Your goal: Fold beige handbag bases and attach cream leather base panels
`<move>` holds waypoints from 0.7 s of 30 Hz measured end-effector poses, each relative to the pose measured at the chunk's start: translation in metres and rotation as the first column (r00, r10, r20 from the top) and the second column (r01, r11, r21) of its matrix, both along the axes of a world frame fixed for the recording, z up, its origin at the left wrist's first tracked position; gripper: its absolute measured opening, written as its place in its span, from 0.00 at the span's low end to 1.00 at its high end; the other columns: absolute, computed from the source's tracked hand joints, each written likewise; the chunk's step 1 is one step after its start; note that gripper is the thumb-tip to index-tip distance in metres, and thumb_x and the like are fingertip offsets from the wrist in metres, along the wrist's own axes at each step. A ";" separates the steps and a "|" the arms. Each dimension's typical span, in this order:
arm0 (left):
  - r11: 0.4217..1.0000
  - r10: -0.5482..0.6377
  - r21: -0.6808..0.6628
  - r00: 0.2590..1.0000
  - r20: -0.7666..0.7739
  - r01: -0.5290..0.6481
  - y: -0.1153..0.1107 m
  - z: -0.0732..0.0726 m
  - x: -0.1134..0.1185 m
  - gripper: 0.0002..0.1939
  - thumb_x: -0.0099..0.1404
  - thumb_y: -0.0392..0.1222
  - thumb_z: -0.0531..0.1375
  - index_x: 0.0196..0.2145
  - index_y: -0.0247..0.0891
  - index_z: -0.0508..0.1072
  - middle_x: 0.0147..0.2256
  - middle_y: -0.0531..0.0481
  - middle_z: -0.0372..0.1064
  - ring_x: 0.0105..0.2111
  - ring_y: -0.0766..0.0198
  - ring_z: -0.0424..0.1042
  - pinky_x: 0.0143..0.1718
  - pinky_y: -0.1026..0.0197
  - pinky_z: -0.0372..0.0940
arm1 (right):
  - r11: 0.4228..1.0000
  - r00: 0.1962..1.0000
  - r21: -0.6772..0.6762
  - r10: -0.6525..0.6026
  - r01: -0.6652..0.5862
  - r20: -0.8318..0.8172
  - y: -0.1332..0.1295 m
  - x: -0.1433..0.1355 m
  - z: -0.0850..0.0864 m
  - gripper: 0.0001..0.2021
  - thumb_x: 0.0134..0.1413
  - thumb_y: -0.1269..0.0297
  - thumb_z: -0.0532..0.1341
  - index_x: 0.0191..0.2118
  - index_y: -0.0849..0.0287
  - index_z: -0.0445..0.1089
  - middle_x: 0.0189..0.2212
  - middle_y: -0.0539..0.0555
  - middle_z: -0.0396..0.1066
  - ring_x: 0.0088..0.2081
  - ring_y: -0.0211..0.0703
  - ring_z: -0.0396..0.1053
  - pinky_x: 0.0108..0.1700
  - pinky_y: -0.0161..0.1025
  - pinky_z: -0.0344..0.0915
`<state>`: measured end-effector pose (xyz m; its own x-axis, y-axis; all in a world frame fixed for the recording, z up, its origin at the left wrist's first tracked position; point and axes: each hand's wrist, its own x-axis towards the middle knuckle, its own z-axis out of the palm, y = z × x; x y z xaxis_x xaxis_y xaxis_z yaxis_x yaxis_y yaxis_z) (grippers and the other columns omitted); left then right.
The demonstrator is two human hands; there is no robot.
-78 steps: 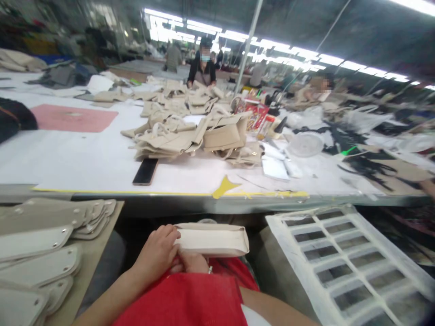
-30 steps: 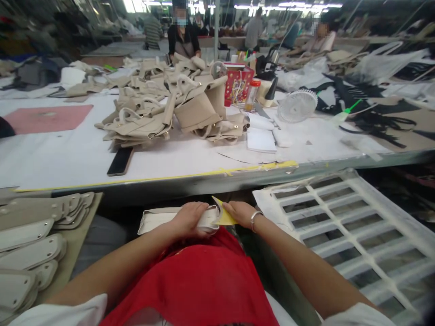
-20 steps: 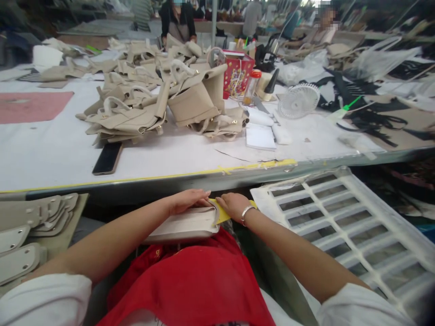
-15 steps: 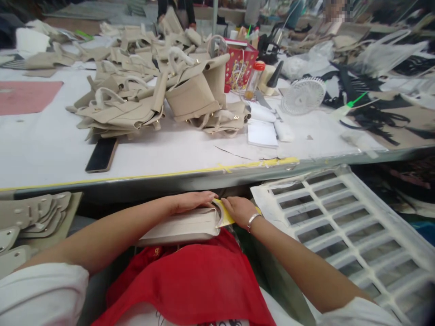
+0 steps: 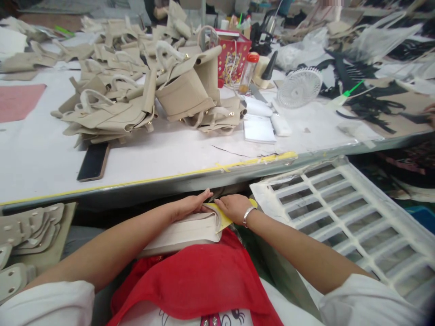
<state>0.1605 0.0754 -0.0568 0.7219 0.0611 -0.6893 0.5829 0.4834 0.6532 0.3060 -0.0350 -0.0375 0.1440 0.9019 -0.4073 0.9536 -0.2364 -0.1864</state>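
A cream, box-shaped bag piece point(image 5: 186, 230) lies on its side at my lap, against the red apron. My left hand point(image 5: 192, 204) rests on its far upper side with the fingers stretched out; the undersides of the fingers are hidden. At the bag piece's right end, my right hand point(image 5: 235, 208) is closed on a flat yellow piece point(image 5: 223, 221), whose edge sits by the curved opening. The yellow also shows beyond the wrist with the silver bracelet. What lies under the right fingers is hidden.
Ahead, a white table point(image 5: 163, 156) bears heaped beige bags point(image 5: 108, 113), a phone point(image 5: 93, 161), a red box point(image 5: 234, 56) and a small fan point(image 5: 299, 88). A white slatted rack point(image 5: 326, 203) stands right; beige parts point(image 5: 34, 226) lie left. Part of another person's hand shows at the far right edge.
The view has shifted slightly. My left fingers have lifted a little and point more upward, while my right hand keeps hold of the yellow piece at the bag piece's end.
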 end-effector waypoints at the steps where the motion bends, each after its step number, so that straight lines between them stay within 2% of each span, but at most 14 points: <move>1: 0.999 0.002 -0.039 1.000 0.004 -0.002 0.001 -0.002 0.000 0.46 0.55 0.71 0.45 0.63 0.40 0.43 0.36 0.44 0.74 0.34 0.55 0.72 0.40 0.55 0.63 | 1.000 1.000 -0.004 0.004 -0.004 -0.002 0.000 0.001 0.000 0.30 0.61 0.50 0.36 0.36 0.58 0.72 0.35 0.59 0.73 0.37 0.50 0.70 0.37 0.41 0.59; 5: 0.983 -0.005 -0.185 1.000 -0.005 0.004 0.008 -0.007 0.001 0.46 0.57 0.70 0.44 0.63 0.38 0.40 0.39 0.42 0.72 0.34 0.56 0.73 0.40 0.56 0.63 | 1.000 1.000 -0.017 0.001 -0.001 -0.013 -0.001 0.001 0.000 0.30 0.61 0.49 0.35 0.36 0.58 0.72 0.35 0.59 0.73 0.38 0.49 0.70 0.39 0.41 0.60; 8: 0.975 -0.103 -0.194 0.994 0.024 0.106 0.010 -0.009 0.001 0.40 0.59 0.68 0.45 0.59 0.36 0.55 0.40 0.42 0.72 0.36 0.57 0.72 0.42 0.57 0.62 | 1.000 1.000 -0.014 -0.002 0.001 -0.008 0.000 0.000 0.001 0.31 0.60 0.49 0.34 0.36 0.58 0.72 0.35 0.59 0.73 0.38 0.49 0.70 0.38 0.41 0.60; 10: 0.979 -0.183 -0.086 0.983 0.010 0.183 0.011 -0.007 0.000 0.37 0.58 0.68 0.45 0.51 0.34 0.66 0.39 0.43 0.72 0.37 0.56 0.71 0.43 0.58 0.62 | 1.000 1.000 -0.009 0.023 -0.023 0.002 0.003 -0.001 0.002 0.30 0.61 0.50 0.35 0.36 0.57 0.71 0.35 0.58 0.73 0.38 0.49 0.70 0.38 0.41 0.61; 12: 0.959 -0.260 0.104 0.964 -0.055 0.264 0.013 -0.004 -0.001 0.38 0.57 0.69 0.46 0.45 0.33 0.72 0.40 0.44 0.72 0.39 0.56 0.70 0.43 0.59 0.61 | 0.998 0.998 -0.004 0.058 -0.058 0.014 0.005 -0.002 0.003 0.30 0.61 0.50 0.35 0.35 0.57 0.71 0.35 0.58 0.73 0.38 0.50 0.70 0.37 0.41 0.61; 15: 0.854 -0.371 0.342 0.920 -0.130 0.392 0.015 0.003 -0.003 0.38 0.56 0.70 0.45 0.43 0.34 0.74 0.42 0.46 0.71 0.42 0.55 0.68 0.44 0.60 0.59 | 0.995 0.995 0.004 0.096 -0.096 0.024 0.008 -0.001 0.003 0.30 0.60 0.50 0.35 0.34 0.56 0.71 0.34 0.57 0.73 0.37 0.51 0.71 0.35 0.42 0.62; 18: 0.755 -0.443 0.458 0.880 -0.172 0.470 0.017 0.008 -0.004 0.37 0.57 0.69 0.44 0.41 0.35 0.75 0.42 0.47 0.72 0.42 0.56 0.67 0.44 0.61 0.59 | 0.991 0.991 0.019 0.131 -0.131 0.022 0.009 -0.001 0.002 0.29 0.60 0.50 0.35 0.34 0.56 0.71 0.34 0.57 0.74 0.37 0.51 0.71 0.34 0.42 0.63; 21: 0.707 -0.479 0.509 0.862 -0.165 0.490 0.018 0.008 -0.004 0.34 0.59 0.67 0.45 0.40 0.35 0.75 0.41 0.48 0.72 0.40 0.57 0.67 0.43 0.62 0.59 | 0.987 0.987 0.036 0.157 -0.157 0.022 0.008 -0.001 0.000 0.29 0.61 0.51 0.36 0.35 0.57 0.71 0.33 0.58 0.73 0.37 0.51 0.71 0.34 0.42 0.63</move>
<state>0.1565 0.0939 -0.0489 0.7403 0.0554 -0.6700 0.6561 -0.2771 0.7020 0.3046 -0.0274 -0.0379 0.0069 0.9285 -0.3712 0.9818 -0.0767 -0.1736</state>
